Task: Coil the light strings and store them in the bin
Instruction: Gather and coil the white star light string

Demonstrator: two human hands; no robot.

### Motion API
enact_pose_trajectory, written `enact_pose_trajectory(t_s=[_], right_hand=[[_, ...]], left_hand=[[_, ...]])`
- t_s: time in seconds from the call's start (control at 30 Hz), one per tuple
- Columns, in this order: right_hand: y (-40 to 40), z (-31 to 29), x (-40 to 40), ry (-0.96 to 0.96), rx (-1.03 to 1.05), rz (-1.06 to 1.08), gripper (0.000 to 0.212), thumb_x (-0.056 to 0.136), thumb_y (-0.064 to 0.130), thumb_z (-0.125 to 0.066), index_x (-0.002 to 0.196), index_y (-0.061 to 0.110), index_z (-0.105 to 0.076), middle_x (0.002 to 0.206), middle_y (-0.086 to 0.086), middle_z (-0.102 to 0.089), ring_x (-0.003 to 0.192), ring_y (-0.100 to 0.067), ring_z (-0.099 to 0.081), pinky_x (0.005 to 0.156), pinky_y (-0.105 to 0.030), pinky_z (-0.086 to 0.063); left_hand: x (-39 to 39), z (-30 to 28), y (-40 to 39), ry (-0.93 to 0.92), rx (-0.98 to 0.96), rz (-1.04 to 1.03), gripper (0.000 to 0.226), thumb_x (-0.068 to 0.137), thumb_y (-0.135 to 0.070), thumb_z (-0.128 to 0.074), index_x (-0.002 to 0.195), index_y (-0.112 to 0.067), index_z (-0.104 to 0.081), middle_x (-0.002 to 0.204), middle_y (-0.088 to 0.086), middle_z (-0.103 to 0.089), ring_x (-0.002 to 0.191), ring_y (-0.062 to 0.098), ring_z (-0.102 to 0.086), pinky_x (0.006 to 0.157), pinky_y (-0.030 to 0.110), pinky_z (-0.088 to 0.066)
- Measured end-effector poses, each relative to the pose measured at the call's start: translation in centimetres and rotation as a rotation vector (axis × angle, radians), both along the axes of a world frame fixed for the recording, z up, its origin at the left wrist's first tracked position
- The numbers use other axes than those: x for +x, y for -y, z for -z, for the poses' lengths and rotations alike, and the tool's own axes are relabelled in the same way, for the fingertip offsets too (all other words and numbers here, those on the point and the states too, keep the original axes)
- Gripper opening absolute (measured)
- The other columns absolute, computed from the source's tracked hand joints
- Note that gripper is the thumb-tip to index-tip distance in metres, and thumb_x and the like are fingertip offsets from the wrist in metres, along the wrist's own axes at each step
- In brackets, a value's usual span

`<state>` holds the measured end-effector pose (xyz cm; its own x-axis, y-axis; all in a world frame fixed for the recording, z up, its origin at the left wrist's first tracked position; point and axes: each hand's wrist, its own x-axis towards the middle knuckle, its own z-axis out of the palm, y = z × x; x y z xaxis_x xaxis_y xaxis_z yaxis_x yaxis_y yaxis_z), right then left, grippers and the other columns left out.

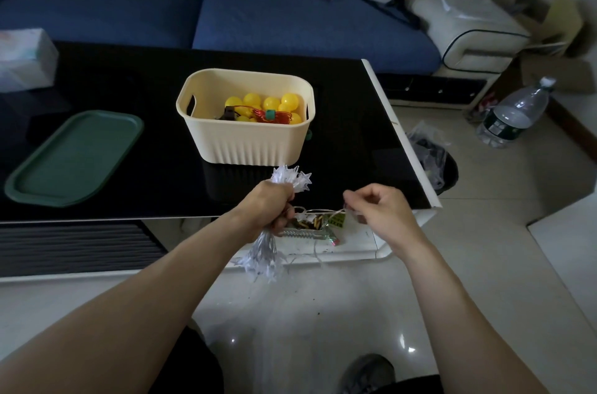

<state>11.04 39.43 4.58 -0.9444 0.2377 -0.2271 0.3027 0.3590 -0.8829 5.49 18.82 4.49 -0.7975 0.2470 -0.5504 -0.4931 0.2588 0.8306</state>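
Note:
My left hand (269,204) grips a bundled string of clear star-shaped lights (292,179); star tips stick out above the fist and more hang below it. A thin wire from the bundle runs right to my right hand (376,208), which pinches its loose end at the table's front edge. The cream ribbed bin (248,141) stands on the black table (129,77) just beyond my hands. Inside it lies a coiled string of yellow ball lights (265,103) with red wire and a dark battery box.
A green tray (74,156) lies on the table to the left, a tissue pack (22,59) at the far left. Snack wrappers (318,225) sit on the lower shelf under my hands. A water bottle (517,112) and a bagged waste bin (433,161) stand on the floor at right.

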Motion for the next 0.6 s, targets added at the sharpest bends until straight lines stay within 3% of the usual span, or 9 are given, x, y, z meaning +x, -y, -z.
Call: enact_pose_trajectory(t_s=[0.07, 0.17, 0.27, 0.37, 0.47, 0.6], right_hand=[[-1.2, -0.1, 0.1, 0.061, -0.02, 0.035, 0.014, 0.092, 0.028, -0.072, 0.091, 0.014, -0.073, 0.092, -0.005, -0.075, 0.093, -0.022, -0.071, 0.088, -0.042, -0.059], [-2.5, -0.6, 0.6, 0.148, -0.094, 0.041, 0.015, 0.096, 0.023, -0.068, 0.097, 0.008, -0.07, 0.099, -0.01, -0.076, 0.093, -0.023, -0.074, 0.08, -0.036, -0.061], [-3.1, -0.8, 0.9, 0.18, -0.213, 0.105, 0.018, 0.1, 0.021, -0.061, 0.102, 0.004, -0.067, 0.088, -0.01, -0.078, 0.09, -0.024, -0.076, 0.074, -0.032, -0.059], [-3.0, -1.0, 0.8, 0.162, -0.371, 0.175, 0.016, 0.103, 0.017, -0.057, 0.102, 0.003, -0.064, 0.083, -0.009, -0.077, 0.095, -0.028, -0.075, 0.079, -0.037, -0.059], [-2.5, -1.3, 0.7, 0.18, -0.506, 0.208, 0.016, 0.107, 0.019, -0.048, 0.107, 0.006, -0.056, 0.099, -0.015, -0.077, 0.097, -0.03, -0.075, 0.088, -0.045, -0.058], [-2.0, -1.7, 0.4, 0.206, -0.696, 0.176, 0.026, 0.109, 0.022, -0.039, 0.121, 0.0, -0.047, 0.098, -0.022, -0.076, 0.095, -0.037, -0.075, 0.082, -0.046, -0.058]], left_hand=[[-0.2, 0.1, 0.0, -0.009, -0.011, -0.011, 0.022, 0.095, -0.015, -0.041, 0.075, -0.014, -0.047, 0.052, 0.003, -0.051, 0.038, 0.014, -0.033, 0.041, 0.021, -0.029], [-0.3, 0.2, 0.0, -0.019, -0.017, -0.02, 0.02, 0.095, -0.015, -0.042, 0.076, -0.014, -0.048, 0.052, 0.003, -0.05, 0.039, 0.014, -0.031, 0.043, 0.022, -0.027], [-0.2, 0.2, 0.0, -0.019, -0.01, -0.022, 0.02, 0.094, -0.015, -0.042, 0.075, -0.015, -0.048, 0.053, 0.003, -0.048, 0.04, 0.014, -0.029, 0.043, 0.022, -0.025], [-0.1, 0.1, -0.2, -0.017, -0.011, -0.015, 0.021, 0.094, -0.015, -0.043, 0.075, -0.014, -0.048, 0.052, 0.002, -0.047, 0.04, 0.013, -0.028, 0.041, 0.021, -0.025], [0.0, 0.0, -0.2, -0.01, -0.015, 0.01, 0.022, 0.094, -0.014, -0.043, 0.072, -0.014, -0.047, 0.051, 0.002, -0.046, 0.039, 0.014, -0.028, 0.04, 0.02, -0.025], [0.2, 0.0, -0.3, 0.01, -0.009, 0.058, 0.023, 0.097, -0.014, -0.041, 0.075, -0.013, -0.046, 0.049, 0.001, -0.045, 0.041, 0.014, -0.026, 0.042, 0.021, -0.022]])
